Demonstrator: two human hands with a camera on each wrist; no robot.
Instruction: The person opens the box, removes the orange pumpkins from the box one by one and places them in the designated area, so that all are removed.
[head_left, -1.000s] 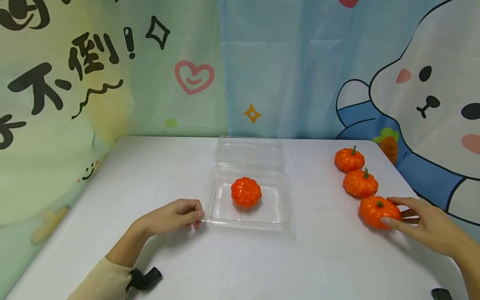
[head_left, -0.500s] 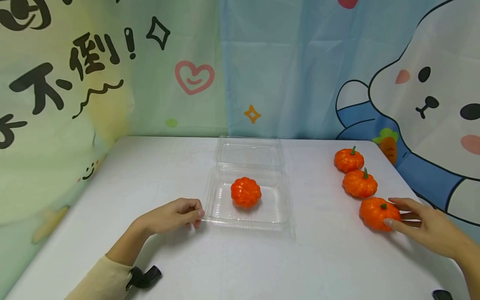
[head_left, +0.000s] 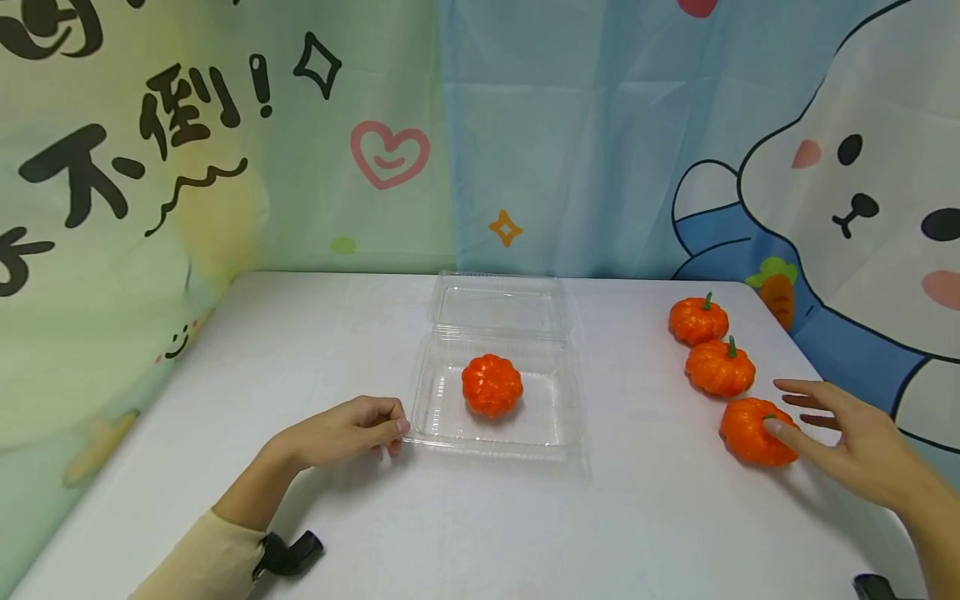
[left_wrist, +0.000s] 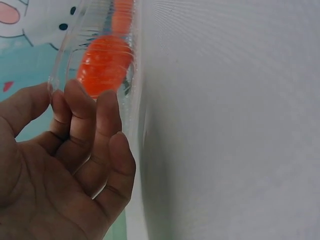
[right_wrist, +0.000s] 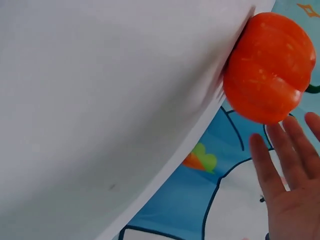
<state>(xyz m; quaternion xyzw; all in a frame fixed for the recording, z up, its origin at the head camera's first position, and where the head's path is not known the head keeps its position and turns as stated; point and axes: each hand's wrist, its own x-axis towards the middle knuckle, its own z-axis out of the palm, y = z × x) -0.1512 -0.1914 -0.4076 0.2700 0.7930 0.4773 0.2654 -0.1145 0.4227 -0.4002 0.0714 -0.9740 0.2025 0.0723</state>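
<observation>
My left hand (head_left: 341, 435) pinches the near-left corner rim of a clear plastic clamshell box (head_left: 551, 417), thumb and index finger meeting on the edge in the left wrist view. The box lies with its lid folded back, and one small orange pumpkin (head_left: 492, 386) sits inside. At the right, my right hand (head_left: 855, 442) is beside the nearest loose pumpkin (head_left: 753, 437), its fingers straight and spread. The right wrist view has these fingertips just short of that pumpkin (right_wrist: 270, 67); the thumb is out of sight there.
Two more pumpkins, a middle one (head_left: 720, 368) and a far one (head_left: 698, 320), continue the row toward the back right of the white table (head_left: 480, 533). A printed cloth backdrop (head_left: 570, 150) hangs behind the table's far edge.
My right hand's fingers have opened and lifted off the nearest pumpkin, which has turned slightly. My left hand and the box stay in place.
</observation>
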